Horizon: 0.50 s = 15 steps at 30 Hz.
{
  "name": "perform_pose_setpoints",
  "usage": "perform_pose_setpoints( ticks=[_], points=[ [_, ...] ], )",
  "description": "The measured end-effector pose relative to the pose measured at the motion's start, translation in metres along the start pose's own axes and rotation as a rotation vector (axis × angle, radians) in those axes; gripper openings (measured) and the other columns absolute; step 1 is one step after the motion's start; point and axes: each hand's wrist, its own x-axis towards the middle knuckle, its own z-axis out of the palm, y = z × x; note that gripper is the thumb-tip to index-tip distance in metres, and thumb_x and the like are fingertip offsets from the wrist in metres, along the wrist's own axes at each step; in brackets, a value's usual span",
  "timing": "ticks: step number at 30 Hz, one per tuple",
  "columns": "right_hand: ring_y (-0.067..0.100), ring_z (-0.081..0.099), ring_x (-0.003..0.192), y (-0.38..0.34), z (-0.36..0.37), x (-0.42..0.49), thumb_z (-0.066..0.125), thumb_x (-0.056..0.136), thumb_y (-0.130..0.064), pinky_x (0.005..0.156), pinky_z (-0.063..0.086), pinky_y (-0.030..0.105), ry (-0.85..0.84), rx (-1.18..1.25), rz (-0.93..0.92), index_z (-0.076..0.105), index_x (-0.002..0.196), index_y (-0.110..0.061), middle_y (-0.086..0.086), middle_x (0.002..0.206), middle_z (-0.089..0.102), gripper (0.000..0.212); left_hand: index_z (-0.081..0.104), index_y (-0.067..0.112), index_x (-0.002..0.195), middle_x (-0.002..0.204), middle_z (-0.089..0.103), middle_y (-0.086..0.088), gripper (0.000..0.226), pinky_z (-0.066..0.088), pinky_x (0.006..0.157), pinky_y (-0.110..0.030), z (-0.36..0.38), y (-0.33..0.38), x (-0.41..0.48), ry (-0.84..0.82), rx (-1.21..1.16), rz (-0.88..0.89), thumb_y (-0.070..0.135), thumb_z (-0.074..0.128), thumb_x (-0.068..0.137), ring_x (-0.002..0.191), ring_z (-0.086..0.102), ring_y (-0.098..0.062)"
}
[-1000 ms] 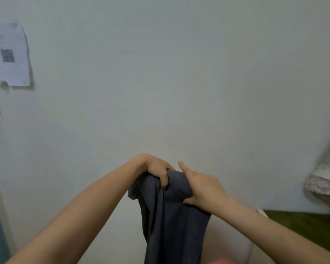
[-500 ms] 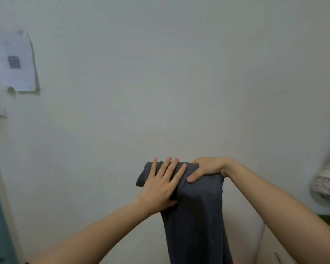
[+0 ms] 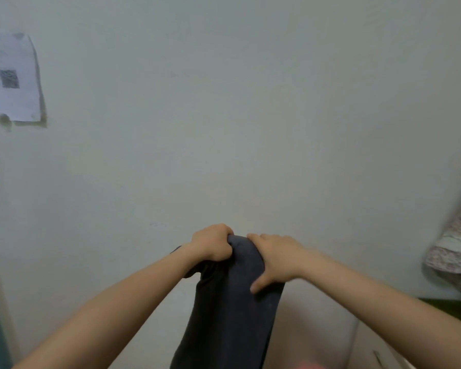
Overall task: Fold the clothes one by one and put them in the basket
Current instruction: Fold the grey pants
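Lower centre of frame: dark grey garment (image 3: pixel 229 315) hanging. Left hand (image 3: pixel 213 243) fisted round top edge; right hand (image 3: pixel 276 258) clasped over fold beside it, thumb across front.

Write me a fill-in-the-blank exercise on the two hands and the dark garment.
The left hand grips the dark garment at its ___ edge.
The right hand holds it too, and the cloth hangs ___ both hands.
The paper with a square code hangs on the wall, to the ___ of the hands.
Missing words: top; below; left.
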Motion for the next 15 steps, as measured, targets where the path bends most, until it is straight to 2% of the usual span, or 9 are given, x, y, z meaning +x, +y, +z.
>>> perform_pose_setpoints(
  ticks=[2,3,5,7,9,11,13,15],
  points=[
    [0.03,0.054,0.111,-0.001,0.018,0.0,0.071,0.069,-0.058,0.09,0.046,0.041,0.17,-0.179,0.012,0.015,0.149,-0.021,0.005,0.129,0.051,0.104,0.06,0.019,0.076,0.078,0.064,-0.002,0.022,0.047,0.062,-0.029,-0.009,-0.001,0.003,-0.131,-0.181,0.036,0.003,0.047,0.069,0.077,0.061,-0.021],
    [0.031,0.055,0.11,0.001,0.02,0.002,0.069,0.073,-0.052,0.087,0.047,0.04,0.222,-0.176,0.019,0.013,0.15,-0.021,0.007,0.128,0.052,0.101,0.062,0.015,0.079,0.076,0.064,-0.003,0.025,0.046,0.06,-0.028,-0.013,-0.001,0.004,-0.189,-0.234,0.057,-0.001,0.045,0.067,0.075,0.06,-0.021],
    [0.031,0.06,0.102,0.005,0.017,0.004,0.068,0.074,-0.044,0.078,0.05,0.038,0.248,-0.076,0.022,0.026,0.143,-0.024,0.006,0.118,0.059,0.083,0.064,0.01,0.088,0.08,0.065,-0.006,0.032,0.047,0.062,-0.029,-0.017,-0.003,0.004,-0.253,-0.271,0.088,-0.002,0.044,0.066,0.076,0.061,-0.022],
    [0.028,0.062,0.092,0.007,0.009,0.007,0.07,0.071,-0.042,0.072,0.052,0.038,0.201,0.007,0.056,0.041,0.123,-0.025,0.002,0.105,0.064,0.062,0.063,0.011,0.096,0.093,0.068,-0.009,0.033,0.049,0.071,-0.034,-0.014,0.001,0.001,-0.221,-0.207,0.109,0.002,0.046,0.07,0.089,0.063,-0.027],
    [0.025,0.061,0.09,0.009,0.002,0.012,0.074,0.067,-0.044,0.071,0.051,0.036,0.133,0.069,0.106,0.046,0.114,-0.025,-0.001,0.102,0.064,0.059,0.057,0.02,0.119,0.117,0.064,-0.006,0.042,0.045,0.091,-0.039,-0.005,0.004,-0.005,-0.048,0.058,0.143,0.019,0.046,0.078,0.107,0.058,-0.028],
    [0.022,0.06,0.092,0.011,-0.004,0.017,0.08,0.063,-0.044,0.074,0.051,0.034,0.068,0.157,0.139,0.051,0.112,-0.023,-0.002,0.103,0.063,0.061,0.039,0.022,0.141,0.138,0.05,-0.003,0.063,0.029,0.11,-0.043,0.01,0.004,-0.016,0.198,0.328,0.264,0.046,0.036,0.082,0.125,0.047,-0.024],
    [0.02,0.061,0.091,0.016,-0.013,0.02,0.084,0.063,-0.039,0.076,0.052,0.033,-0.003,0.313,0.159,0.056,0.106,-0.018,0.0,0.101,0.064,0.055,0.029,0.016,0.148,0.147,0.042,-0.005,0.087,0.02,0.115,-0.052,0.03,-0.002,-0.026,0.365,0.433,0.425,0.07,0.032,0.08,0.134,0.04,-0.025],
    [0.019,0.064,0.09,0.021,-0.02,0.021,0.085,0.065,-0.032,0.077,0.053,0.032,-0.077,0.504,0.167,0.059,0.102,-0.014,0.002,0.099,0.067,0.048,0.026,0.01,0.148,0.149,0.04,-0.011,0.108,0.023,0.112,-0.059,0.048,-0.012,-0.029,0.464,0.559,0.55,0.082,0.041,0.069,0.137,0.039,-0.028]
  ],
)
